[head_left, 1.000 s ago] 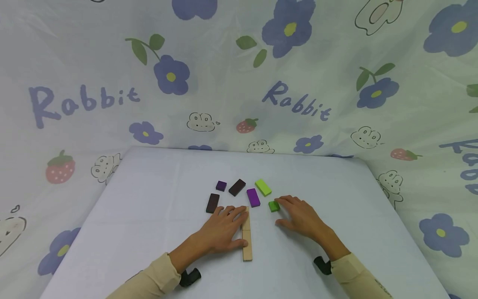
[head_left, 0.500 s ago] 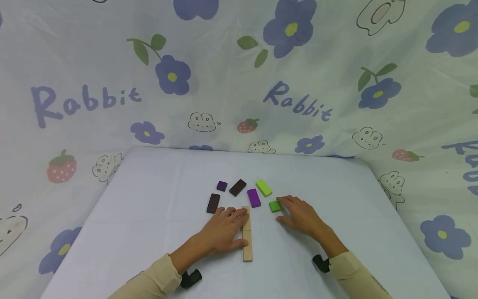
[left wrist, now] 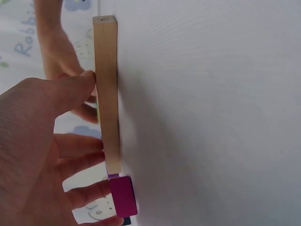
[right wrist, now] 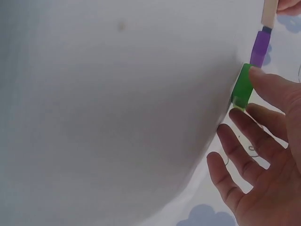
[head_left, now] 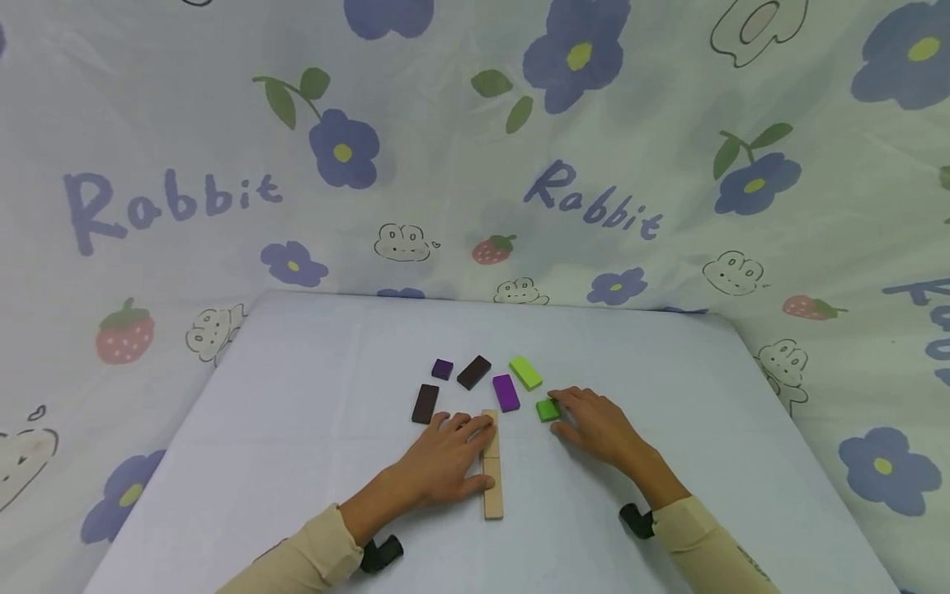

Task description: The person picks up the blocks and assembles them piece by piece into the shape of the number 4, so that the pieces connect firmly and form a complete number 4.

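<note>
Two light wooden blocks (head_left: 493, 499) lie end to end in a strip at the middle of the white table. My left hand (head_left: 438, 462) rests on them from the left, its thumb on the near block and fingertips on the far one, fingers relaxed. To the right, my right hand (head_left: 597, 425) reaches a small green block (head_left: 547, 410); the index finger is at its far corner and the thumb at its near corner. In the right wrist view the thumb tip overlaps the green block's edge (right wrist: 243, 87), the other fingers spread loosely.
Beyond the hands lie a purple block (head_left: 506, 393), a lime block (head_left: 525, 373), a small dark purple block (head_left: 442, 369) and two dark brown blocks, one leaning rightward (head_left: 473, 372), one near the left fingers (head_left: 425, 403). A patterned curtain (head_left: 445, 165) hangs behind the table.
My right thumb has moved in closer to the green block. My left hand stays on the wooden blocks. The head view has shifted slightly.
</note>
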`<state>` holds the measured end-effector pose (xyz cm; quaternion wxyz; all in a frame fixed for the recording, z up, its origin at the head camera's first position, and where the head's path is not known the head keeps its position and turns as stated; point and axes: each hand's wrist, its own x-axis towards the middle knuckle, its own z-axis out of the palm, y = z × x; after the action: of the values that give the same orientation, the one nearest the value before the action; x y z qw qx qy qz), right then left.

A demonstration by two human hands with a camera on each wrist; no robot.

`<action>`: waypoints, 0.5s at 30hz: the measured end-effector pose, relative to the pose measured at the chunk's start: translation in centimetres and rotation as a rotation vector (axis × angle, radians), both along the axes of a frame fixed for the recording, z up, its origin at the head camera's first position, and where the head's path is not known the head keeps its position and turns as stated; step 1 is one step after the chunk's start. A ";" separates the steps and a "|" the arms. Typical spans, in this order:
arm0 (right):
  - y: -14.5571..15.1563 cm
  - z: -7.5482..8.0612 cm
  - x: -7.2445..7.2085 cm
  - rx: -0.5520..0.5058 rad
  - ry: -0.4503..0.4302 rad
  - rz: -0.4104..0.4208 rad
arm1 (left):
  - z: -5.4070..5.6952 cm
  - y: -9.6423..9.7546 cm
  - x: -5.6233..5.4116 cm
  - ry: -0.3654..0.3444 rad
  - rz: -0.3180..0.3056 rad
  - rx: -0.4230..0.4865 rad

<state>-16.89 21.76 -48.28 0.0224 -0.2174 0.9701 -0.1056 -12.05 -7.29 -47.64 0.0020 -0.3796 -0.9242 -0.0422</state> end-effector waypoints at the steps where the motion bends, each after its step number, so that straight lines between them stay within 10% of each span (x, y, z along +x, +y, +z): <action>1: 0.0 0.0 0.0 -0.002 0.005 0.002 | 0.0 0.0 0.0 0.000 -0.001 0.002; 15: -0.5 0.3 0.0 -0.013 0.045 0.036 | -0.2 -0.1 0.0 -0.009 -0.004 0.021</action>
<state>-16.86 21.27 -47.97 0.0008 -0.2370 0.9656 -0.1068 -12.07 -7.37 -47.80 0.0016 -0.3813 -0.9229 -0.0535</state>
